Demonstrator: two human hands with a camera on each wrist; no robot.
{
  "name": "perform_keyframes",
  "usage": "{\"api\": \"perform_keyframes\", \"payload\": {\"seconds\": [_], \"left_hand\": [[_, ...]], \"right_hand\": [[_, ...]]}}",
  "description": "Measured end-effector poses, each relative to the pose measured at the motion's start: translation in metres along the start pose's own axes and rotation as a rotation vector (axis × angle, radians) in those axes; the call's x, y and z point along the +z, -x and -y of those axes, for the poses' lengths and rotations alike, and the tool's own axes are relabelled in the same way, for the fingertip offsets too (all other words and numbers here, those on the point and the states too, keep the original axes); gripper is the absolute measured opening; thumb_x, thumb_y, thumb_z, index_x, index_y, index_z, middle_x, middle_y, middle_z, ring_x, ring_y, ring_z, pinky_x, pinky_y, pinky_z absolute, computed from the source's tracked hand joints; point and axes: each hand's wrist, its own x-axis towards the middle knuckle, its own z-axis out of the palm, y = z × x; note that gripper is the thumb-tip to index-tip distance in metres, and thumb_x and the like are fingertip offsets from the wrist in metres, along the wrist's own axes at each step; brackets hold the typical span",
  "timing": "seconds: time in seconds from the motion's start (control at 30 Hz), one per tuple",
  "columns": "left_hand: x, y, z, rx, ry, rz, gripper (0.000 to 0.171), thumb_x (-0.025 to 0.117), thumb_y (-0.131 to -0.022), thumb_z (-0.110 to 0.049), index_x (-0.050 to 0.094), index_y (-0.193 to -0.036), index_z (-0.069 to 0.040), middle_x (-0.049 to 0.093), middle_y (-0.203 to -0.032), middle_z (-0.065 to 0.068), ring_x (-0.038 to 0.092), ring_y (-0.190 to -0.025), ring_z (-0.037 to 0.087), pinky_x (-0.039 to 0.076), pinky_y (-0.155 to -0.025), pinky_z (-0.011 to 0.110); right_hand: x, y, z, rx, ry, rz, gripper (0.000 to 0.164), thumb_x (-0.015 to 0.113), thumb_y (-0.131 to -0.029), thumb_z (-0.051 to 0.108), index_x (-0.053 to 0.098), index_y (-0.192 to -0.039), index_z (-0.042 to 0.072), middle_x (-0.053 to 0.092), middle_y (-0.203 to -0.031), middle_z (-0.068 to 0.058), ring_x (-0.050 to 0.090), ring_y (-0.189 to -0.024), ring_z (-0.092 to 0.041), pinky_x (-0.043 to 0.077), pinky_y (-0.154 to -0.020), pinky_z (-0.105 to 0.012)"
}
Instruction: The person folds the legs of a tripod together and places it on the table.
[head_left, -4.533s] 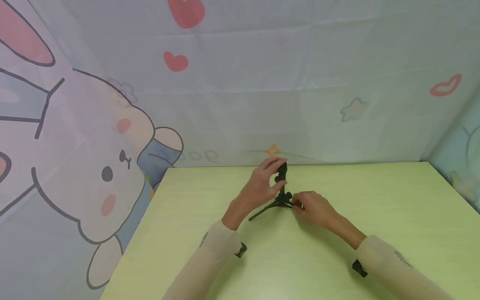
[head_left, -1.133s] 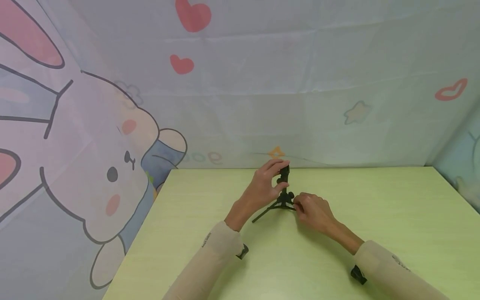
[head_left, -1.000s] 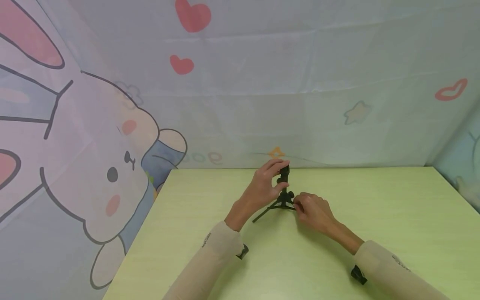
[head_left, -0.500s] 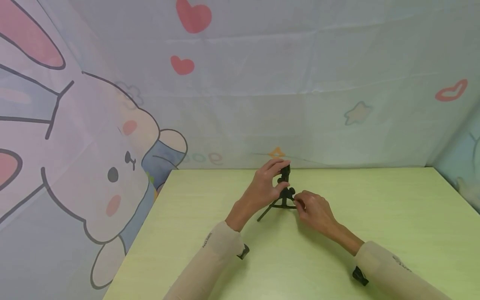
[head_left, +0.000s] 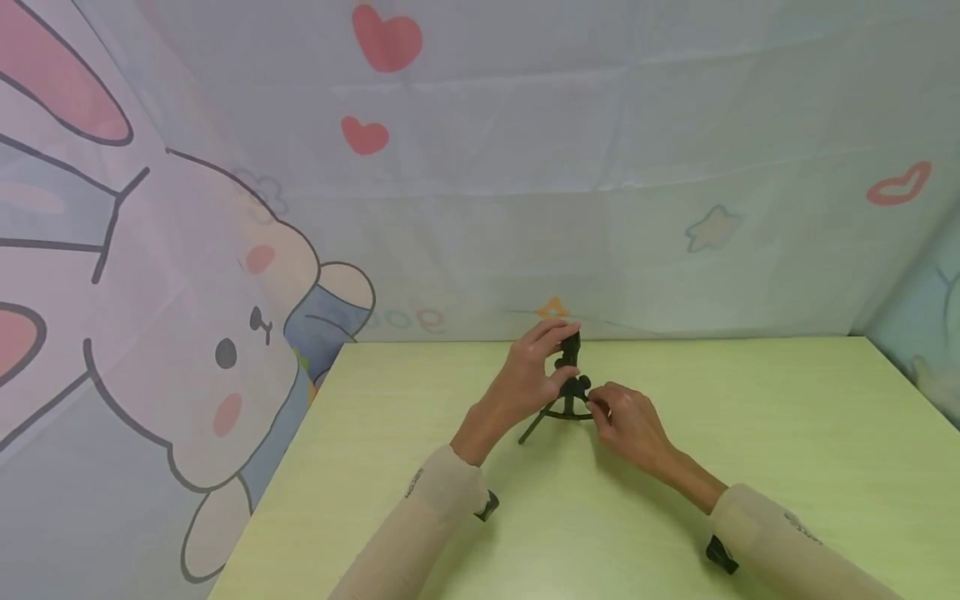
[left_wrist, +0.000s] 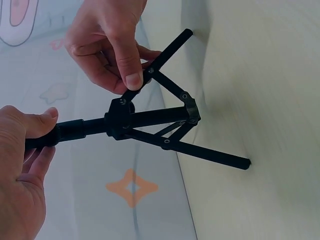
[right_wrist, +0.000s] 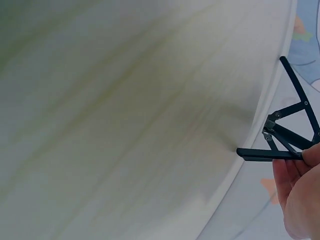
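A small black tripod [head_left: 568, 405] stands upright near the back of the table, its legs partly spread. My left hand [head_left: 517, 385] holds the upper column between thumb and fingers. Lower down on the right, my right hand [head_left: 632, 423] pinches one leg. In the left wrist view the tripod [left_wrist: 160, 117] shows hinged struts joining the legs to the central column, and the right thumb [left_wrist: 134, 81] presses on a leg below the hub. The right wrist view has the right hand [right_wrist: 305, 197] at its edge, fingers on that same leg.
The tripod is on a pale yellow-green table [head_left: 420, 400]. Right behind it hangs a cloth backdrop [head_left: 480, 242] with printed hearts and a star, and a large printed rabbit [head_left: 187, 333] covers the left side. Dark wrist devices [head_left: 487, 506] sit at both sleeves.
The tripod legs have drawn inward toward the column, and the left leg stands steeper. My right hand keeps its pinch on the leg, and my left hand stays on the column.
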Motion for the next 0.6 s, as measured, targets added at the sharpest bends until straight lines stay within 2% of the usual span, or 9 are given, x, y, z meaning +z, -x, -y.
{"api": "perform_keyframes", "payload": {"seconds": [0.17, 0.4, 0.6], "left_hand": [[0.0001, 0.0000, -0.0017, -0.003, 0.015, -0.002, 0.058, 0.080, -0.089, 0.004, 0.057, -0.143, 0.004, 0.057, -0.138, 0.017, 0.061, -0.122, 0.029, 0.057, -0.099, 0.024], [0.0008, 0.0008, -0.0011, -0.006, 0.037, 0.007, 0.059, 0.080, -0.089, 0.004, 0.057, -0.143, 0.004, 0.056, -0.139, 0.018, 0.060, -0.125, 0.030, 0.059, -0.099, 0.032], [-0.0003, 0.0010, -0.0011, -0.011, 0.056, 0.011, 0.059, 0.079, -0.090, 0.003, 0.056, -0.144, 0.003, 0.055, -0.139, 0.017, 0.058, -0.128, 0.030, 0.059, -0.100, 0.036]], "right_hand": [[-0.0005, -0.0004, -0.0003, -0.026, -0.015, -0.027, 0.013, 0.075, -0.082, -0.012, 0.071, -0.084, 0.001, 0.064, -0.075, -0.002, 0.054, -0.061, -0.009, 0.047, -0.050, -0.024], [0.0012, 0.0017, -0.0009, -0.038, -0.037, -0.062, 0.016, 0.073, -0.082, -0.014, 0.070, -0.082, 0.002, 0.063, -0.073, 0.000, 0.054, -0.061, -0.007, 0.048, -0.050, -0.023], [0.0027, 0.0017, -0.0011, -0.044, -0.067, -0.097, 0.019, 0.075, -0.081, -0.016, 0.071, -0.085, 0.002, 0.064, -0.075, 0.000, 0.059, -0.063, -0.009, 0.053, -0.052, -0.024]]}}
